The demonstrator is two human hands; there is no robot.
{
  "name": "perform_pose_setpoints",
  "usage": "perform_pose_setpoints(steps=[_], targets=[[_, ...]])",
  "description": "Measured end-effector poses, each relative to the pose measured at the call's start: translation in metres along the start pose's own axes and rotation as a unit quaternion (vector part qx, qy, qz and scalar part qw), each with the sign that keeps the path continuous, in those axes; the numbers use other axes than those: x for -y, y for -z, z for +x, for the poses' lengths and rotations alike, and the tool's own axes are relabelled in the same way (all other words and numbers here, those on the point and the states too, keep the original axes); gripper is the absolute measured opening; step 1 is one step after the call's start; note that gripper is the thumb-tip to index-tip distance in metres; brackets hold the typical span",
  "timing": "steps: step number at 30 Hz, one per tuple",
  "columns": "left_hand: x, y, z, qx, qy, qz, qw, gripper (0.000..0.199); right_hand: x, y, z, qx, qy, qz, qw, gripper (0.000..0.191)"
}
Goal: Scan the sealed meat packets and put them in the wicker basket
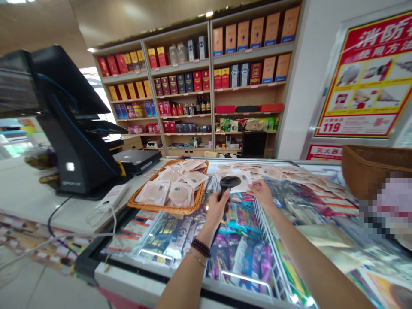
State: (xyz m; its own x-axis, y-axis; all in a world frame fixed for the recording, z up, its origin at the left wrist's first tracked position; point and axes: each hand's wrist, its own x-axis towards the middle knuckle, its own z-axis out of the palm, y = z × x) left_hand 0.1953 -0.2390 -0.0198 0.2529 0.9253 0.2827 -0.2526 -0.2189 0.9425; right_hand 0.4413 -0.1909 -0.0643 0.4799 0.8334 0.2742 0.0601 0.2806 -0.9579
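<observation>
- Shelves (254, 95) of boxed goods and bottles span the back wall, their box lettering too small to read.
- A glass-topped freezer (128, 281) of colourful wrapped goods lies under my forearms, the wrappers' print too blurred to make out.
- At right, a red-and-yellow poster (363, 107) reads "消防", "使用方法" and "119"; part of its title is cut off.
- At left stands a black terminal (77, 137), the pale lettering on its base illegible.
- A wicker basket (180, 210) of clear packets sits on the glass, just left of my hands.
- My left hand (219, 208) is wrapped around the handle of a black scanner (230, 181), its head over a packet (246, 179).
- My right hand (262, 194) pinches that packet's right edge between thumb and fingers, above the freezer's far part.
- A small dark barcode (243, 177) marks the packet beside the scanner's head.
</observation>
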Motion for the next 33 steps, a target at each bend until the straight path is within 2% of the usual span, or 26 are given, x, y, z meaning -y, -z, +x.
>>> perform_pose_setpoints(steps=[4,10,16,22,33], targets=[[-0.004,-0.002,-0.004,0.011,-0.010,0.010,1.000,0.074,0.003,0.000,-0.002,-0.003,-0.002,-0.001,1.000,0.075],[-0.009,-0.002,-0.010,0.021,-0.012,0.042,0.999,0.070,0.012,-0.002,-0.006,-0.005,-0.007,0.002,1.000,0.079],[-0.014,-0.002,-0.013,0.034,-0.005,0.051,0.998,0.065,0.023,-0.002,-0.011,0.005,-0.020,0.000,1.000,0.073],[-0.017,0.000,-0.014,0.052,-0.009,0.066,0.996,0.066,0.020,-0.001,-0.009,0.003,-0.014,0.002,1.000,0.074],[-0.016,0.000,-0.015,0.048,-0.011,0.058,0.997,0.067,0.016,-0.003,-0.008,-0.009,-0.017,0.005,1.000,0.070]])
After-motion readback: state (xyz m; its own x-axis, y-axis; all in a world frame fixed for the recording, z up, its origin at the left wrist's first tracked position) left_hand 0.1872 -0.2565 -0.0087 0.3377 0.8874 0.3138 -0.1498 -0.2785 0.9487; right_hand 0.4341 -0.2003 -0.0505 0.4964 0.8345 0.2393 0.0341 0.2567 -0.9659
